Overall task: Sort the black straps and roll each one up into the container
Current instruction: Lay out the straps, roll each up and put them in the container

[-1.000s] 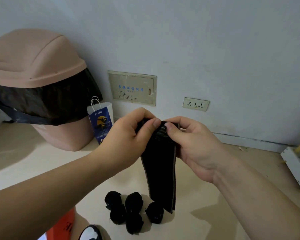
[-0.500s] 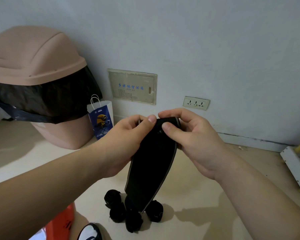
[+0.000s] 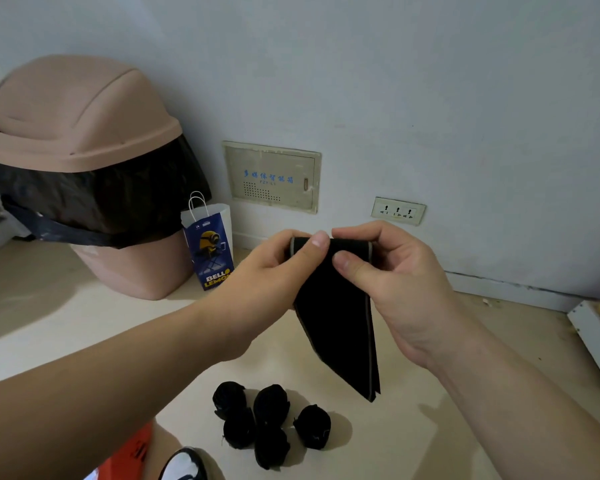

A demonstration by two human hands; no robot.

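pinching the top edge of a flat black fabric strap with pale trim [image 3: 338, 317], the left hand [image 3: 274, 271] and right hand [image 3: 392, 271] look set to begin rolling; next likely needs a tight first curl downward.

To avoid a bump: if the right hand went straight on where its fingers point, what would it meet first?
Probably the left hand, which pinches the same flat black fabric strap just beside the right hand; depth is unclear.

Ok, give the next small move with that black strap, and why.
Probably curl the top edge to begin a roll: the left hand and right hand pinch the top of the flat black grey-edged strap, which hangs unrolled; five rolled black bundles lie below.
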